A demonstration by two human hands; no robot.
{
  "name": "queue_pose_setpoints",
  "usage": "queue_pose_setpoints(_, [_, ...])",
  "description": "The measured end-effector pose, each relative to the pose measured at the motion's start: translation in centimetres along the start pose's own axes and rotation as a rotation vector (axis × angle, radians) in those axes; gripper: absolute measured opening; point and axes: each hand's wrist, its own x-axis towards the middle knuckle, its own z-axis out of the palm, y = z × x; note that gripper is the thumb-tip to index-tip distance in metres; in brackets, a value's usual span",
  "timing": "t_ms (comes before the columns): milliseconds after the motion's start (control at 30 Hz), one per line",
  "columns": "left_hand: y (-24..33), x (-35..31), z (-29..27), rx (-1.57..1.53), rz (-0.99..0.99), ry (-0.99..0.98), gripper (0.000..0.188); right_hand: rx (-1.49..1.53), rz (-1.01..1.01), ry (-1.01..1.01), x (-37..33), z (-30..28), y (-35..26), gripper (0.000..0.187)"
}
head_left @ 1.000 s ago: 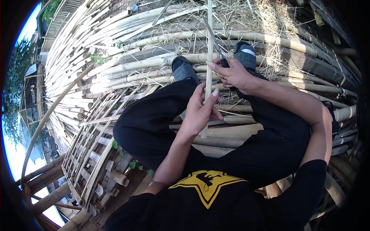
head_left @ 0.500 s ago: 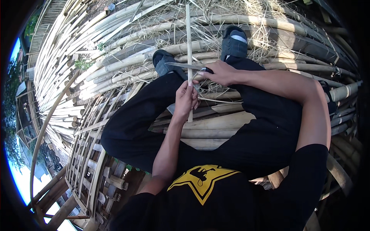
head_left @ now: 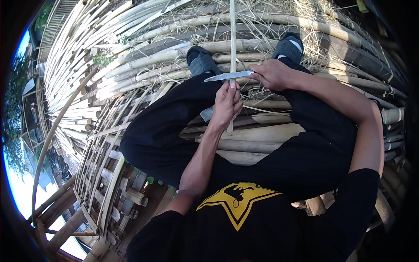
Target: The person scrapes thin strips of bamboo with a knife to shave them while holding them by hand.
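Observation:
My left hand (head_left: 228, 104) is closed around the lower part of a long, pale bamboo strip (head_left: 233, 39). The strip runs upright away from me, and its near end sticks out below my hand. In my closed right hand (head_left: 271, 74) is a knife (head_left: 228, 76), its handle mostly hidden by the fingers. The blade points left and lies across the strip just beyond my left fingertips, its flat side catching the light.
Bamboo poles (head_left: 244, 144) lie under and around my legs. Thin shavings (head_left: 262, 32) are scattered beyond my sandals (head_left: 202, 60). A slatted bamboo frame (head_left: 100, 174) stands at the left, beside a bent pole (head_left: 54, 131). More poles (head_left: 74, 74) are piled at the far left.
The knife has turned so its flat shows more broadly, and it now crosses the strip closer to my left fingers. The whole view has shifted slightly, with hands and legs appearing farther right.

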Motion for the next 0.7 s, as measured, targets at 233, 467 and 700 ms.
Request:
queue_pose_setpoints(233, [-1.1, -0.4, 1.7, -0.067, -0.13, -0.082, 0.022, -0.135, 0.482, 0.306, -0.5, -4.1, 11.4, 0.048])
queue_pose_setpoints(467, [-1.0, 0.9, 0.1, 0.197, -0.031, 0.159, 0.022, 0.092, 0.281, 0.144, 0.1, -4.1, 1.9, 0.042])
queue_pose_setpoints(700, [-1.7, 1.7, -0.3, 0.413, 0.163, 0.221, 0.024, 0.029, 0.071, 0.011, -0.2, -1.3, -1.2, 0.035])
